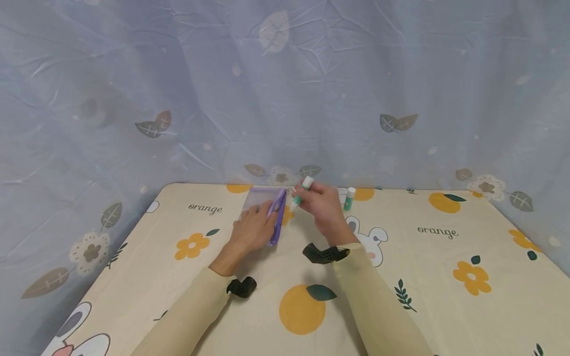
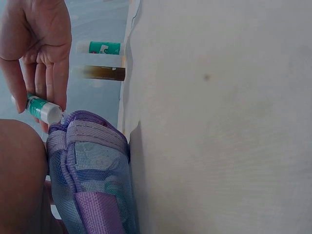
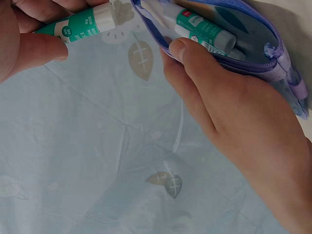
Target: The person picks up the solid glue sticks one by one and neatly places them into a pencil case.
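A purple mesh pouch (image 1: 277,230) is gripped by the left hand (image 1: 255,227) near the far edge of the desk (image 1: 249,316), left of the right hand; the rim is pinched, with a digit tip laid over its edge, as is seen from the right wrist; the mouth is held open, and a green-and-white glue stick (image 3: 202,29) is seen lying inside, with the end of another item partly hidden beneath it.

A second glue stick (image 3: 85,24), green with a white end, is pinched between the thumb and fingers of the right hand (image 1: 327,210); it is held tilted near the mouth of the pouch, and a narrow gap is shown between the two in the right wrist view.

A third glue stick (image 1: 349,201) is stood upright on the desk, white end up, just beyond and to the right of the right hand; beside it, in the left wrist view, a brown cylinder (image 2: 107,73) is seen, its pale top blurred.

The desk is covered by a cream cloth printed with oranges, flowers and rabbits; behind it a grey-blue curtain (image 1: 267,74) patterned with leaves is hung; pale yellow sleeves (image 1: 187,311) are worn on both arms.
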The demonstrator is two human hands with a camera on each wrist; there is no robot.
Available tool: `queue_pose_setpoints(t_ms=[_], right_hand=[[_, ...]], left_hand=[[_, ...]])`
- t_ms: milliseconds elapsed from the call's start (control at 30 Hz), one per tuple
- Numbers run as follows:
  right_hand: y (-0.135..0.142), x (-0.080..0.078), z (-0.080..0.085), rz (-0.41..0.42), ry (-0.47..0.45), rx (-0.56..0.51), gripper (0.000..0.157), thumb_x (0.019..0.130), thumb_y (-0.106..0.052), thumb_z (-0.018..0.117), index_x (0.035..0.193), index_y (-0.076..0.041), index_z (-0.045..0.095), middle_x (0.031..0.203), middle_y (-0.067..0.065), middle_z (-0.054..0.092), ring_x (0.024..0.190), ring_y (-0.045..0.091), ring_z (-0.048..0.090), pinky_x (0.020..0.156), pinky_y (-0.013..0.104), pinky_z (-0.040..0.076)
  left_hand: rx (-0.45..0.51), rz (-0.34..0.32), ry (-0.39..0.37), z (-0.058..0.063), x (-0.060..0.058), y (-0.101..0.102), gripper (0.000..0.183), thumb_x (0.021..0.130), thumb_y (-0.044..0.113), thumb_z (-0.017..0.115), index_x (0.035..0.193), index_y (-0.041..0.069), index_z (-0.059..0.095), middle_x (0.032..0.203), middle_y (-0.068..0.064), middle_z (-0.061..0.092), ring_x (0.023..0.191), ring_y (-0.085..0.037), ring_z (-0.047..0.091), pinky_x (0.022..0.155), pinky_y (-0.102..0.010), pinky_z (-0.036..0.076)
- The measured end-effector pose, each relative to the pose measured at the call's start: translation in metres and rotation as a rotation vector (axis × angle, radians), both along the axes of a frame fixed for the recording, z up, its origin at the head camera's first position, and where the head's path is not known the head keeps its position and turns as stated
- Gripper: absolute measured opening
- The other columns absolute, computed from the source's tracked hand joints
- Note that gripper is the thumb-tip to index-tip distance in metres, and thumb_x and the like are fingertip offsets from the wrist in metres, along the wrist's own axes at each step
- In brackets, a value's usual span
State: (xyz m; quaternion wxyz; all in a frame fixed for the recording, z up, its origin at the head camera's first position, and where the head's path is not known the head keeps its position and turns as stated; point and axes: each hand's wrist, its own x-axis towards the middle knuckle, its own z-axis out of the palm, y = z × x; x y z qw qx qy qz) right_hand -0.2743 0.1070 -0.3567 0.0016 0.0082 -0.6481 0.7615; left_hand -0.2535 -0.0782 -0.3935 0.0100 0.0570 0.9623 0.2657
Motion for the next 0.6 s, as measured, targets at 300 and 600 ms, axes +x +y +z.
queue_pose_setpoints(t_ms=[300, 600], right_hand=[[-0.0044, -0.0009, -0.0024, 0.02, -0.032, -0.032, 0.044, 0.104, -0.003, 0.064, 0.146, 0.008, 0.058, 0.151, 0.029, 0.058, 0.143, 0.041, 0.058, 0.11, 0.04, 0.054], [-0.0067, -0.0015, -0.0055, 0.004, -0.074, -0.02, 0.038, 0.104, -0.005, 0.066, 0.139, 0.009, 0.064, 0.138, 0.022, 0.069, 0.116, 0.023, 0.075, 0.106, 0.038, 0.057]], left_hand=[[0.005, -0.001, 0.004, 0.0007, -0.0006, 0.0008, 0.061, 0.113, 0.046, 0.035, 0.167, 0.018, 0.035, 0.166, -0.021, 0.043, 0.154, -0.049, 0.037, 0.115, -0.075, 0.035], [0.008, 0.003, -0.006, 0.001, -0.0008, 0.0007, 0.061, 0.113, 0.045, 0.035, 0.167, 0.018, 0.035, 0.167, -0.022, 0.041, 0.155, -0.05, 0.036, 0.116, -0.075, 0.034]])
